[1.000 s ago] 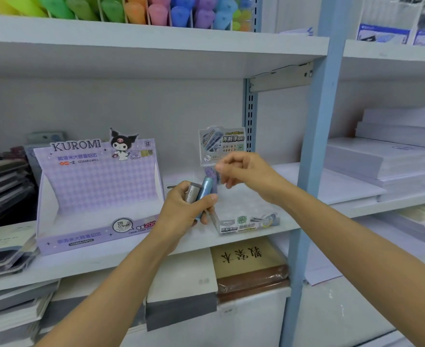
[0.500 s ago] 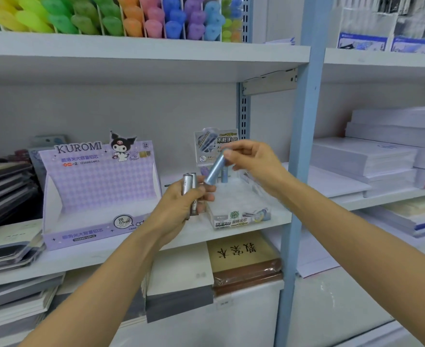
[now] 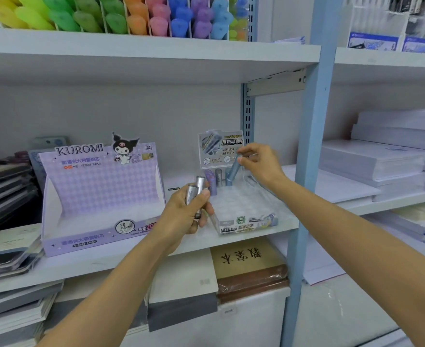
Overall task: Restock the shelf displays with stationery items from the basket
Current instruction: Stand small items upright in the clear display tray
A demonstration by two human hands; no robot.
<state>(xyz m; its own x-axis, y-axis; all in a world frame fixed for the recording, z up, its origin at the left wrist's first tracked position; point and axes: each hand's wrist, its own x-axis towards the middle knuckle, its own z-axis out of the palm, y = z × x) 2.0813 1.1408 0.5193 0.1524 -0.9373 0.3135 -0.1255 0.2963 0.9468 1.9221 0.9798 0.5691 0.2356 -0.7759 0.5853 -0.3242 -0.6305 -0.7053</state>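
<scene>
Head view: the right hand [image 3: 261, 164] pinches the upper end of a blue lead tube [image 3: 233, 171], long axis tilted, top up-right, base down at the back row of the clear display tray [image 3: 246, 222], possibly seated. The left hand [image 3: 185, 220] grips two silver tubes [image 3: 196, 189], near upright, just before the tray.

Left hand [image 3: 181, 219] hides the silver tubes' [image 3: 197, 187] lower halves; right hand [image 3: 261, 164] covers the blue tube's [image 3: 233, 169] top; upper edge crops coloured pens [image 3: 93, 18].
</scene>
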